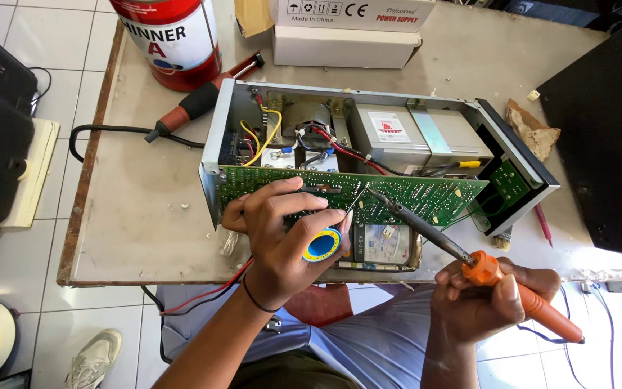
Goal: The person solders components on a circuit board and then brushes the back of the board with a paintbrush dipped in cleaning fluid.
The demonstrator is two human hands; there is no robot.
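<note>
The left hand [278,234] is curling around a small spool of solder [323,245] with a blue and yellow face, the fingers closed on it while a thin strand is running up toward the circuit board [412,193]; the thumb and upper fingers are resting against the board's lower edge. The right hand [480,295], at about four o'clock from the left, is gripping the orange handle of a soldering iron [469,263] in a tight fist, and the iron's dark shaft is slanting up toward ten o'clock, its tip touching or just meeting the green board near the solder strand — exactly which I cannot tell. The board is standing on edge along the front of an open metal case [217,137], which is sitting in the middle of a worn grey table [138,216]. Inside the case, at twelve o'clock from the hands, coloured wires [271,133] are looping beside two grey boxes [412,133]. Further out, at eleven o'clock, a screwdriver [196,104] with a red and black handle is lying near a red and white can [170,39] — and a white cardboard box [347,32] is sitting at the table's far edge, at twelve o'clock.
</note>
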